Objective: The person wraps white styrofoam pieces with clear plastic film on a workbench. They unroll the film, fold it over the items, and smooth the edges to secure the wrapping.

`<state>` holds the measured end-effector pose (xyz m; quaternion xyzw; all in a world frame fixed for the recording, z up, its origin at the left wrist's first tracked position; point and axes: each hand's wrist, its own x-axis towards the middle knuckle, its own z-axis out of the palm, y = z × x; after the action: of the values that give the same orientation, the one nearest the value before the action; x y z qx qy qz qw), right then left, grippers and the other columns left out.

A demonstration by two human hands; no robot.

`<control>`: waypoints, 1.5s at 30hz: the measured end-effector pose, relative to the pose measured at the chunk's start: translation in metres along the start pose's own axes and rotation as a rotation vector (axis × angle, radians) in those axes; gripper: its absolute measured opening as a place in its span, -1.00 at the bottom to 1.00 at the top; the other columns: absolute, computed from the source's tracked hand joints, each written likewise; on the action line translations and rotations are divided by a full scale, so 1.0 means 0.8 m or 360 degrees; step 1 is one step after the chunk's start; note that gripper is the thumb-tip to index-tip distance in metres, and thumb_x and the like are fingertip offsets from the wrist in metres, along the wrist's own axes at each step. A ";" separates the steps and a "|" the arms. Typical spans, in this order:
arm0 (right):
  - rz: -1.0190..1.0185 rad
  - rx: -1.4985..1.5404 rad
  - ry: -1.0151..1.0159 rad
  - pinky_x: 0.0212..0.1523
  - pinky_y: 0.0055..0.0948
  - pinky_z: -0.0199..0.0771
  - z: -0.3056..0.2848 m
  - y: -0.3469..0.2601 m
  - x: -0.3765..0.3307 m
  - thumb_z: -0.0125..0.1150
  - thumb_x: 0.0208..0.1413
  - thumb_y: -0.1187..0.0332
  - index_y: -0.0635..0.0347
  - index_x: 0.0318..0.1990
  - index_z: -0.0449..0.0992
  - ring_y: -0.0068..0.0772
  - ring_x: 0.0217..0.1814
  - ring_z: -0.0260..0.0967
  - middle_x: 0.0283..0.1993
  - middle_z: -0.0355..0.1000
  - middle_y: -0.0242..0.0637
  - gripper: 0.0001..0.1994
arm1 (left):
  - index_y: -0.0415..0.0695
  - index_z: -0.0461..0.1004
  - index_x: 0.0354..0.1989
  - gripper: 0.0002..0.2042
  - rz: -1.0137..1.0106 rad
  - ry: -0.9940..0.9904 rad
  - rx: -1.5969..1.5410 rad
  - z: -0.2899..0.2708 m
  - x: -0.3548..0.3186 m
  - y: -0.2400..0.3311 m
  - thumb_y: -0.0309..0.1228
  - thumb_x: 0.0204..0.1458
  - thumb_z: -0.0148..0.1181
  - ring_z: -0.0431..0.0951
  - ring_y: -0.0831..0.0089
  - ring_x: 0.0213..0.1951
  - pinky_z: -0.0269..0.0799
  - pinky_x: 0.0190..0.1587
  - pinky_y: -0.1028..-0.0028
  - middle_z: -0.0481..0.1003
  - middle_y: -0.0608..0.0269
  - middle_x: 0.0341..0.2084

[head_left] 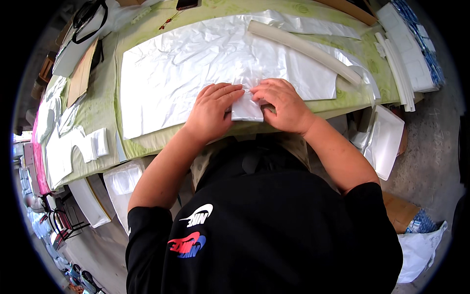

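your left hand (211,111) and right hand (283,104) press flat, fingers closed together, on one small folded plastic piece (246,110) at the near table (100,110) edge. it lies between your fingertips, long axis running away from you, both hands equally near. one big plastic sheet (181,68) spreads beyond; one white tube (303,48) crosses it.
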<state>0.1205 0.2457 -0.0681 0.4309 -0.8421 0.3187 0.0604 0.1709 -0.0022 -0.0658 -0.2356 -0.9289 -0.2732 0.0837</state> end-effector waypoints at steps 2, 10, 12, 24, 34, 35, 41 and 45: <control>-0.0006 0.0028 -0.0011 0.28 -0.15 0.29 -0.005 -0.005 0.004 0.32 -0.09 0.49 0.05 -0.16 0.56 -0.09 0.24 0.37 0.09 0.53 -0.39 -0.72 | -0.09 0.62 0.00 -0.66 -0.0056 0.0116 -0.0031 0.006 0.002 -0.001 -0.52 0.00 0.24 0.49 0.20 0.17 0.32 0.26 0.20 0.58 0.26 0.07; 0.0347 -0.0200 0.0188 -0.01 -0.13 0.31 0.023 0.007 0.016 0.32 0.11 0.23 0.13 -0.35 0.60 -0.14 -0.08 0.37 -0.22 0.49 -0.34 -0.83 | -0.12 0.67 -0.26 -0.84 -0.0381 0.0248 -0.0044 0.013 0.021 -0.009 -0.35 0.18 0.20 0.51 0.12 -0.02 0.38 0.10 0.21 0.60 0.26 -0.16; 0.0381 -0.0310 0.0217 -0.04 -0.12 0.31 0.026 0.005 0.021 0.29 0.15 0.19 0.15 -0.42 0.59 -0.14 -0.12 0.37 -0.28 0.48 -0.32 -0.77 | -0.15 0.64 -0.29 -0.84 -0.0404 0.0282 0.0009 0.014 0.025 -0.007 -0.35 0.15 0.22 0.52 0.09 -0.06 0.40 0.06 0.20 0.58 0.20 -0.16; 0.0547 -0.0586 0.0163 -0.14 -0.13 0.35 0.031 -0.005 0.036 0.23 0.16 0.21 0.15 -0.51 0.53 -0.12 -0.19 0.37 -0.37 0.43 -0.29 -0.73 | -0.04 0.52 -0.06 -0.74 -0.0447 0.0339 0.0124 0.024 0.038 -0.009 -0.30 0.08 0.25 0.46 0.05 0.04 0.37 0.11 0.10 0.49 0.20 0.00; 0.0705 -0.0304 0.0264 -0.02 -0.05 0.41 0.028 -0.002 0.038 0.27 0.06 0.22 0.10 0.10 0.48 -0.06 -0.06 0.47 -0.18 0.54 -0.21 -0.57 | 0.16 0.29 0.42 -0.43 -0.0195 -0.0158 0.0518 0.028 0.052 -0.001 -0.01 0.23 -0.03 0.01 0.05 0.52 -0.17 0.49 -0.17 0.16 0.24 0.48; 0.0681 -0.0282 0.0318 0.00 -0.04 0.44 0.028 -0.001 0.039 0.28 0.04 0.22 0.09 0.19 0.45 -0.05 -0.05 0.49 -0.16 0.55 -0.19 -0.49 | 0.15 0.30 0.41 -0.44 -0.0194 -0.0131 0.0511 0.027 0.052 0.000 -0.04 0.23 0.00 0.03 0.05 0.51 -0.16 0.49 -0.18 0.17 0.24 0.47; 0.0758 -0.0374 -0.0048 0.03 -0.15 0.51 0.008 0.000 0.052 0.27 0.04 0.24 0.06 0.25 0.47 -0.02 -0.06 0.51 -0.17 0.53 -0.18 -0.45 | -0.01 0.33 0.36 -0.48 0.0012 0.0100 0.0003 0.005 0.007 0.023 -0.31 0.19 0.16 0.32 0.06 0.35 0.14 0.41 0.06 0.33 0.11 0.35; 0.0897 -0.0281 -0.0109 0.05 -0.11 0.51 0.002 -0.003 0.059 0.22 0.03 0.19 0.07 0.21 0.53 -0.01 -0.01 0.51 -0.06 0.54 -0.14 -0.47 | -0.12 0.33 0.33 -0.55 -0.0219 -0.0053 -0.0845 0.007 -0.079 0.045 -0.38 0.27 0.13 0.49 0.22 0.21 0.35 0.29 0.28 0.44 0.05 0.24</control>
<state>0.0933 0.2116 -0.0505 0.1837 -0.9546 0.2336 -0.0218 0.2434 0.0031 -0.0715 -0.1901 -0.8399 -0.5081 -0.0150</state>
